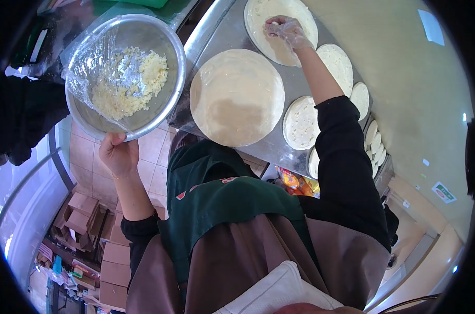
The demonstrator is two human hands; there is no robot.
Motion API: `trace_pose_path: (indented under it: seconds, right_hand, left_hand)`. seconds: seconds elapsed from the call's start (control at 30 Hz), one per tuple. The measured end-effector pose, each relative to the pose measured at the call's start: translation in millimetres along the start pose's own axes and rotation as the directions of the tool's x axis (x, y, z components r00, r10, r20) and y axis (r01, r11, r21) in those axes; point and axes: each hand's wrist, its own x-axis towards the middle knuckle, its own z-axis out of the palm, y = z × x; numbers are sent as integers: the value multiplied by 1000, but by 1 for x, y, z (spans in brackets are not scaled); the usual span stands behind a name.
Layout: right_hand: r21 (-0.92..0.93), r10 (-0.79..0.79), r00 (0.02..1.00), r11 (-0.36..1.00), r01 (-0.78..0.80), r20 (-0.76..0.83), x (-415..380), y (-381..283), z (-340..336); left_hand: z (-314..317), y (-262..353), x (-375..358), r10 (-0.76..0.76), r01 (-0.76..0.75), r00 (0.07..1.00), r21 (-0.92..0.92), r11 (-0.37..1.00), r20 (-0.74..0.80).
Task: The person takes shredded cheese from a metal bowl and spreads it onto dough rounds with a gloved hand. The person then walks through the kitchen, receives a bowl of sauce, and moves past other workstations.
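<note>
My left hand [119, 155] grips the near rim of a wide metal bowl [180, 57], thumb over the edge. Pale yellow shredded cheese [153, 73] lies inside, partly covered by clear plastic wrap [93, 57]. My right hand [289, 32], in a clear plastic glove, is over a flat dough round [258, 13] at the top of the steel table. Its fingers are bunched together, with pale bits like the cheese at the tips. Nearer me sits a larger dough round [237, 97] with a smooth, coated surface, the bowl to its left.
More dough rounds, some dotted with pale bits [302, 123], lie along the right of the steel table [216, 44]. Smaller rounds [374, 141] stand in a group farther right. Cardboard boxes [114, 269] are stacked at lower left. Colourful packets [297, 181] sit below the table.
</note>
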Motion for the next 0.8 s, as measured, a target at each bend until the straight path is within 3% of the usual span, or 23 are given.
trace_pose_path:
  seconds: [0.1,0.17,0.2,0.27,0.4,0.47,0.6,0.67,0.8]
  right_hand:
    - [32,-54,998,998,54,-15,-1,5,-3]
    - [217,-47,999,975,41,25,-2,9,-10]
    - [217,-46,999,975,40,23,-5,9,-10]
    - [-192,-100,995,977,94,-21,-12,7,-11]
    - [-340,-49,998,940,37,-28,-26,4,-10]
    - [-89,-106,994,990,108,25,-25,18,-11]
    - [-42,-21,1000,999,21,6,-35,8,-5]
    - [52,81,996,996,-79,-33,-34,13,-7]
    - [166,144,988,977,-134,-49,-36,20,-18]
  left_hand:
    - [2,1,-2,-4,4,1000,-5,1000,-26]
    - [1,0,-2,-7,7,1000,-26,1000,4]
    - [1,-1,-2,-9,10,1000,-33,999,14]
    - [2,-1,-3,9,-9,1000,13,1000,-23]
    - [2,-2,-4,0,0,1000,-42,999,-14]
    - [-4,-2,-2,-15,15,1000,-58,998,6]
    - [-8,-1,-2,-16,19,998,-55,998,54]
    - [-13,-1,-1,-33,49,984,-93,994,174]
    - [-1,-1,-2,-26,27,999,-77,997,22]
